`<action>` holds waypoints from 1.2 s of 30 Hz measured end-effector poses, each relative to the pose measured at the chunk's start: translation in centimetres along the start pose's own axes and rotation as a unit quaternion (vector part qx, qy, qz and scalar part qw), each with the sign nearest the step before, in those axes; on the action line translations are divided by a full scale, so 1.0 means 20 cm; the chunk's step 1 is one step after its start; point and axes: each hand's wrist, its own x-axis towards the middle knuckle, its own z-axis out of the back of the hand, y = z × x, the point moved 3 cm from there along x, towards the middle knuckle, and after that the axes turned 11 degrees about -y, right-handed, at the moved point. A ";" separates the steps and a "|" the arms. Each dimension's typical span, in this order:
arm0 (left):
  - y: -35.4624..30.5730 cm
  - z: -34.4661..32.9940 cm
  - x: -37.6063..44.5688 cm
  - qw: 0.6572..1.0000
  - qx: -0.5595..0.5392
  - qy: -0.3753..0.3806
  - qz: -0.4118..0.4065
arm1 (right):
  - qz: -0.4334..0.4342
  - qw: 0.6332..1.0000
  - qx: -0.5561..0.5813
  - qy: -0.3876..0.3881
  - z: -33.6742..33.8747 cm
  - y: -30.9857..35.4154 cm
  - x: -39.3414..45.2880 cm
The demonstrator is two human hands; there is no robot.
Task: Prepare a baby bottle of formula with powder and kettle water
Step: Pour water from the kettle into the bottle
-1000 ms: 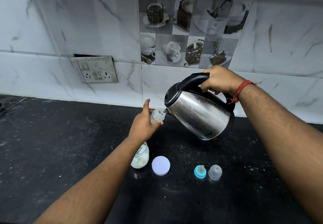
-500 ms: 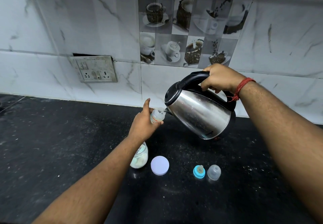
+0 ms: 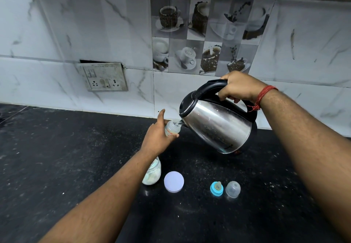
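Head view: left hand grips the small, light baby bottle just above the black counter, where it could slip if wet. Right hand is curled round the handle of the tilted, probably heavy steel kettle, spout at the bottle mouth. Nearer lie powder jar, its lid, blue teat ring and clear cap, none in the way.

Home kitchen, black counter, coffee-print tiles; wall sockets
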 end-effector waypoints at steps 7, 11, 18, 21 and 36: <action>0.00 -0.01 0.00 1.000 -0.012 0.006 0.003 | -0.002 1.000 0.011 -0.001 0.00 -0.03 0.01; 0.01 -0.02 -0.01 0.999 -0.037 0.012 0.013 | -0.011 0.999 0.030 -0.005 -0.01 -0.09 0.00; 0.03 -0.06 -0.05 0.993 -0.104 0.035 0.030 | -0.048 0.992 0.116 -0.017 -0.03 -0.24 -0.08; 0.04 -0.09 -0.07 0.991 -0.124 0.041 0.043 | -0.064 0.984 0.162 -0.025 -0.07 -0.33 -0.13; 0.11 -0.14 -0.25 0.982 -0.164 0.037 0.083 | -0.125 0.947 0.269 -0.124 -0.35 -0.62 -0.23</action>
